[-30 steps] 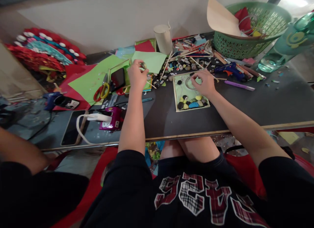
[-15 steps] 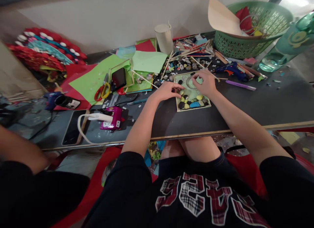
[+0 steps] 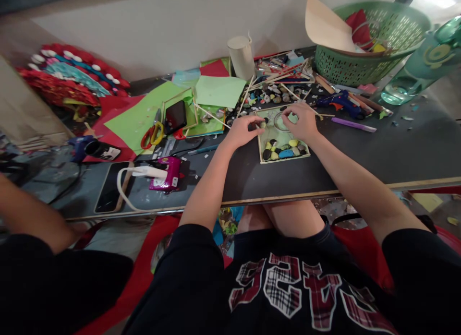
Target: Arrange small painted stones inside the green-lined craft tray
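Observation:
A small green framed board (image 3: 284, 155) lies on the dark table with painted pebbles (image 3: 284, 150) along its near side and a clear ring near its far side. My left hand (image 3: 245, 130) rests at the board's left edge, fingers pinched on a small dark pebble. My right hand (image 3: 302, 120) is curled over the board's far right part, fingertips pressing by the ring; what they hold is hidden.
Loose pebbles and wooden sticks (image 3: 273, 88) lie beyond the board. Green paper sheets (image 3: 144, 114), scissors (image 3: 153, 133), a phone (image 3: 175, 115), a pink charger (image 3: 166, 174), a blue glue gun (image 3: 336, 101), a green basket (image 3: 370, 37) and a bottle (image 3: 418, 66) surround. Another person's arm (image 3: 29, 215) is at left.
My left hand came from the far green paper down to the board's left edge, then shifted slightly up along it. My right hand stayed put.

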Demonstrator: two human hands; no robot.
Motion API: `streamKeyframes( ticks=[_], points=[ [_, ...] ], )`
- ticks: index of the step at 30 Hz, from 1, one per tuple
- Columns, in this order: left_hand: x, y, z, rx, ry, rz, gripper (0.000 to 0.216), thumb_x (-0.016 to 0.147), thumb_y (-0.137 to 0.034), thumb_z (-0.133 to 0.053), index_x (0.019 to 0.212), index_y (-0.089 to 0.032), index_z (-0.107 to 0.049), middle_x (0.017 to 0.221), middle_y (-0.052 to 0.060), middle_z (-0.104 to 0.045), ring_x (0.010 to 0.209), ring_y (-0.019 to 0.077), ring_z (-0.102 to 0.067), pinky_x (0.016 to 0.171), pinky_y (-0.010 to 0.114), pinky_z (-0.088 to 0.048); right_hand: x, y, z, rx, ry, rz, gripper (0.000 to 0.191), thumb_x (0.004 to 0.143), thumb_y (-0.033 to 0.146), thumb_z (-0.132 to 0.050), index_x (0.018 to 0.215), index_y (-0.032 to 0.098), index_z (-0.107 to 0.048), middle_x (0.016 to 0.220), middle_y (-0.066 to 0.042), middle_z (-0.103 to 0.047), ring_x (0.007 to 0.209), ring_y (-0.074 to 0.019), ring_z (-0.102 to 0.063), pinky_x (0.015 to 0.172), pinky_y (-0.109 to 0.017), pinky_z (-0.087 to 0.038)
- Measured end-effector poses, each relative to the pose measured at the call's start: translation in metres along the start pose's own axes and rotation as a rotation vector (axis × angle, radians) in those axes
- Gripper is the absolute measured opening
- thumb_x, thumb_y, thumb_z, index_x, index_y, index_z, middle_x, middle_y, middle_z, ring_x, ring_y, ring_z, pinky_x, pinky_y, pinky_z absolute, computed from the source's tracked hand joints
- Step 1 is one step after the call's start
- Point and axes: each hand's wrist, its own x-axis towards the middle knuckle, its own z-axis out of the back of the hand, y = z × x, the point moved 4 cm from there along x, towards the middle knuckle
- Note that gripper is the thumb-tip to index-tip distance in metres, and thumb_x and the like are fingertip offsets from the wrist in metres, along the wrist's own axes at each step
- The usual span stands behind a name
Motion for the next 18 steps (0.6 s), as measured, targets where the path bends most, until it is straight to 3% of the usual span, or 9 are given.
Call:
streamKeyframes(
  ticks=[3, 5, 11, 18],
  points=[
    [0.002, 0.016, 0.008, 0.115, -0.252, 0.093, 0.038, 0.087, -0.021, -0.071, 0.124, -0.021, -0.071, 0.117, 0.011, -0.075, 0.114, 0.0284, -0.068, 0.107, 0.044, -0.054, 0.000, 0.002, 0.000, 0.005, 0.004, 0.017, 0.011, 0.087, 0.027, -0.060, 0.077, 0.026, -0.064, 0.086, -0.005, -0.075, 0.089, -0.0258, -0.066, 0.094, -0.048, -0.053],
    [0.001, 0.023, 0.008, 0.163, -0.304, 0.125, 0.041, 0.085, -0.017, -0.069, 0.126, -0.021, -0.069, 0.123, 0.013, -0.072, 0.124, 0.0325, -0.064, 0.115, 0.049, -0.049, 0.000, 0.003, 0.001, 0.013, 0.004, 0.027, 0.012, 0.087, 0.028, -0.060, 0.076, 0.026, -0.064, 0.085, -0.005, -0.075, 0.088, -0.0253, -0.066, 0.093, -0.047, -0.053],
    [0.007, 0.011, 0.011, 0.196, -0.296, 0.110, 0.033, 0.094, -0.022, -0.057, 0.125, -0.019, -0.068, 0.139, 0.018, -0.063, 0.143, 0.0376, -0.051, 0.129, 0.056, -0.035, 0.000, 0.004, 0.001, 0.020, -0.035, 0.072, 0.015, 0.087, 0.029, -0.058, 0.076, 0.025, -0.066, 0.082, -0.004, -0.074, 0.083, -0.0229, -0.066, 0.090, -0.044, -0.052],
    [0.070, -0.002, 0.015, 0.289, -0.160, 0.100, 0.043, 0.100, -0.025, -0.039, 0.131, -0.021, -0.069, 0.140, 0.013, -0.068, 0.139, 0.0324, -0.056, 0.125, 0.049, -0.040, 0.000, 0.003, -0.001, 0.022, -0.007, 0.070, 0.014, 0.090, 0.027, -0.057, 0.079, 0.024, -0.066, 0.085, -0.006, -0.074, 0.088, -0.0255, -0.068, 0.091, -0.045, -0.051]
  ],
)
